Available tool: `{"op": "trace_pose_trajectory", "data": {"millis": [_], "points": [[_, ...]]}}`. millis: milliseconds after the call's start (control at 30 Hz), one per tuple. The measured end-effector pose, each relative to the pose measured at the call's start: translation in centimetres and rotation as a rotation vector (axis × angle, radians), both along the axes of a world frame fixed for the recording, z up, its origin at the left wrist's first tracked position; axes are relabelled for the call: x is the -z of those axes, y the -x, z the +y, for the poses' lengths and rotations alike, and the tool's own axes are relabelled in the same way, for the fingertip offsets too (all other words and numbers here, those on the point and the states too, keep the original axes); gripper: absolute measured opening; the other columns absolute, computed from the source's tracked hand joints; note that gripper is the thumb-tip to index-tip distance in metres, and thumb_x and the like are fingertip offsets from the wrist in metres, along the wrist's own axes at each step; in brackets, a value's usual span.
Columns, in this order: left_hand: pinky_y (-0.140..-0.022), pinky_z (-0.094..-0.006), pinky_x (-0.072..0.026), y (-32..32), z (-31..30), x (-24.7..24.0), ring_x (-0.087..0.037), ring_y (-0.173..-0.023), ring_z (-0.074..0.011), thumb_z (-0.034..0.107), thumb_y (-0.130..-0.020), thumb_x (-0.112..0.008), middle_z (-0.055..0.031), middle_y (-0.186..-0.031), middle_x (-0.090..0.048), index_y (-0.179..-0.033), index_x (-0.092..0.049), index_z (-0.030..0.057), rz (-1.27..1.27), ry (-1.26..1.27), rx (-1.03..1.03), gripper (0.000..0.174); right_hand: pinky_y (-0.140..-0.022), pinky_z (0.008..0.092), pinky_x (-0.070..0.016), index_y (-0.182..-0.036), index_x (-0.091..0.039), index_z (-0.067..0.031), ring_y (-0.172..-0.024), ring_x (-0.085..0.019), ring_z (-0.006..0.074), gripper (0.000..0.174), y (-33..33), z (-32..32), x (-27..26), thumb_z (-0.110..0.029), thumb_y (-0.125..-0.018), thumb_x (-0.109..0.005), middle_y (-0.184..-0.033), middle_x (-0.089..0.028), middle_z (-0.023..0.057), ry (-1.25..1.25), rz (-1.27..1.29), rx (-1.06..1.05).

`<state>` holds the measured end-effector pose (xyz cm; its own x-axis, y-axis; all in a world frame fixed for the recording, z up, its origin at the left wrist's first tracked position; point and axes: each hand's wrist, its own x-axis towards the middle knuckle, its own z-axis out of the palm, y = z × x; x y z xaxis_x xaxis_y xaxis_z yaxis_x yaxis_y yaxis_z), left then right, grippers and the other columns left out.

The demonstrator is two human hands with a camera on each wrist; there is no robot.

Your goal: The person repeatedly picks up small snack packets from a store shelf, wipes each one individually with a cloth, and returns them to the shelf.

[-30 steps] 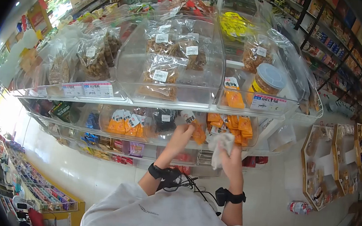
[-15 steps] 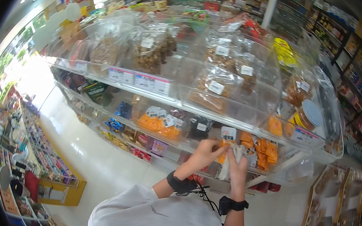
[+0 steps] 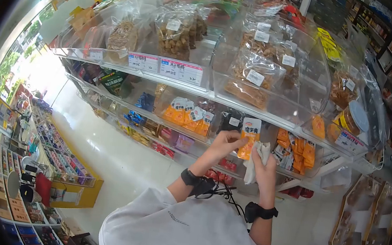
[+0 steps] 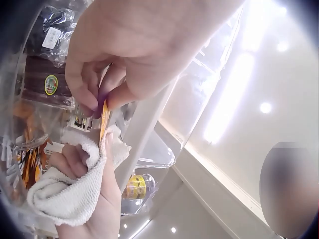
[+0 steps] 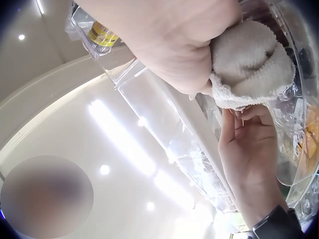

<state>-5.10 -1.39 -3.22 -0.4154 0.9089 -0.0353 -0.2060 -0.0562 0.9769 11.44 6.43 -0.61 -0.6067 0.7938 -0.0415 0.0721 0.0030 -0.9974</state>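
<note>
Between thumb and fingers my left hand (image 3: 223, 146) pinches an orange and white snack packet (image 3: 249, 137), upright with its printed front facing me. My right hand (image 3: 266, 173) grips a folded white cloth (image 3: 249, 173) at the packet's right edge. From the left wrist, the packet (image 4: 104, 121) shows as a thin orange edge running from my left fingertips down to the cloth (image 4: 67, 201). The right wrist view has the bunched cloth (image 5: 249, 64) covering most of the packet, with my left hand (image 5: 249, 154) just below it.
Behind my hands is a lower shelf bin with more orange packets (image 3: 301, 154); others (image 3: 187, 115) stand farther left. A clear upper bin edge (image 3: 260, 108) juts out above my hands. Bagged dried goods (image 3: 254, 78) and a lidded jar (image 3: 351, 118) sit up there.
My view has turned left and tipped down. The packet has come upright, its front towards me, and the right hand has brought the cloth from beside it to its edge.
</note>
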Motion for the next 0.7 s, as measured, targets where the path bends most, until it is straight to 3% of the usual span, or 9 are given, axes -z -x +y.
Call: {"op": "trace_pose_trajectory", "data": {"millis": [67,200,267,367,467,500,600,667,700], "points": [[-0.060,-0.0240,-0.0435,0.5,0.5,1.5,-0.055,-0.073,-0.0059,0.027,-0.100,-0.065,0.0010,-0.085,-0.061,-0.096,-0.067,-0.0030,0.182,-0.015,-0.092,0.030,-0.068,0.0262,-0.0487,-0.102,-0.068,0.0013,-0.077,-0.061,0.0081,0.027,-0.9,0.4,0.4,-0.025,-0.098,-0.067,-0.087,-0.068,0.0020,-0.008,0.023,-0.001],[-0.061,-0.0326,-0.0442,4.2,-0.1,1.0,-0.053,-0.064,-0.0144,0.025,-0.101,-0.062,-0.0080,-0.081,-0.061,-0.094,-0.063,-0.0042,0.444,-0.005,-0.685,0.030,-0.069,0.0258,-0.0484,-0.101,-0.067,0.0002,-0.078,-0.061,0.0085,0.029,-3.3,0.5,-0.9,-0.028,-0.098,-0.068,-0.088,-0.067,0.0017,0.083,0.095,0.134],[-0.060,-0.0337,-0.0462,7.8,-1.3,2.7,-0.058,-0.063,-0.0199,0.023,-0.098,-0.064,-0.0130,-0.078,-0.065,-0.099,-0.066,-0.0053,0.770,0.022,-0.805,0.028,-0.071,0.0256,-0.0483,-0.102,-0.067,-0.0003,-0.080,-0.061,0.0087,0.030,-4.4,0.8,-0.9,-0.030,-0.097,-0.069,-0.090,-0.067,0.0020,0.114,0.137,0.243],[-0.059,-0.0347,-0.0480,11.8,-2.3,3.8,-0.063,-0.064,-0.0238,0.018,-0.094,-0.067,-0.0175,-0.079,-0.068,-0.107,-0.068,-0.0056,0.853,0.251,-0.773,0.027,-0.074,0.0252,-0.0483,-0.105,-0.066,-0.0003,-0.083,-0.061,0.0089,0.033,-6.2,2.0,0.6,-0.032,-0.097,-0.068,-0.095,-0.067,0.0028,0.126,0.167,0.328],[-0.060,-0.0390,-0.0501,14.2,-3.3,5.7,-0.066,-0.067,-0.0284,0.015,-0.090,-0.069,-0.0209,-0.087,-0.070,-0.113,-0.068,-0.0062,0.929,0.382,-0.571,0.032,-0.075,0.0255,-0.0482,-0.106,-0.066,0.0002,-0.084,-0.061,0.0091,0.034,-6.8,1.7,-0.4,-0.033,-0.098,-0.068,-0.095,-0.067,0.0028,0.100,0.214,0.341],[-0.062,-0.0424,-0.0510,15.0,-3.3,7.7,-0.065,-0.065,-0.0325,0.015,-0.088,-0.070,-0.0187,-0.079,-0.069,-0.109,-0.069,-0.0060,1.094,0.414,-0.609,0.030,-0.076,0.0256,-0.0483,-0.107,-0.066,0.0003,-0.085,-0.061,0.0092,0.034,-7.1,1.7,-0.6,-0.033,-0.098,-0.068,-0.095,-0.067,0.0027,0.104,0.205,0.331],[-0.062,-0.0445,-0.0515,16.2,-2.6,10.7,-0.063,-0.063,-0.0373,0.017,-0.088,-0.070,-0.0173,-0.072,-0.067,-0.103,-0.068,-0.0043,1.535,0.007,-0.993,0.027,-0.078,0.0258,-0.0482,-0.110,-0.065,0.0003,-0.088,-0.061,0.0095,0.035,-8.5,1.9,-1.0,-0.032,-0.098,-0.067,-0.098,-0.066,0.0032,0.145,0.230,0.359],[-0.061,-0.0374,-0.0511,13.7,-1.5,8.1,-0.064,-0.062,-0.0271,0.017,-0.095,-0.063,-0.0125,-0.070,-0.066,-0.101,-0.066,-0.0021,1.123,0.117,-0.797,0.020,-0.081,0.0257,-0.0479,-0.114,-0.063,0.0001,-0.092,-0.060,0.0096,0.035,-9.7,2.3,-1.0,-0.031,-0.098,-0.067,-0.103,-0.066,0.0043,0.208,0.291,0.432],[-0.061,-0.0353,-0.0509,11.7,-0.7,5.8,-0.064,-0.064,-0.0235,0.016,-0.097,-0.061,-0.0113,-0.071,-0.065,-0.102,-0.065,-0.0020,0.907,0.121,-0.666,0.019,-0.089,0.0292,-0.0488,-0.130,-0.055,-0.0018,-0.101,-0.062,0.0148,0.046,-10.6,3.1,0.1,-0.028,-0.095,-0.071,-0.116,-0.062,0.0068,0.340,0.381,0.485]]}}
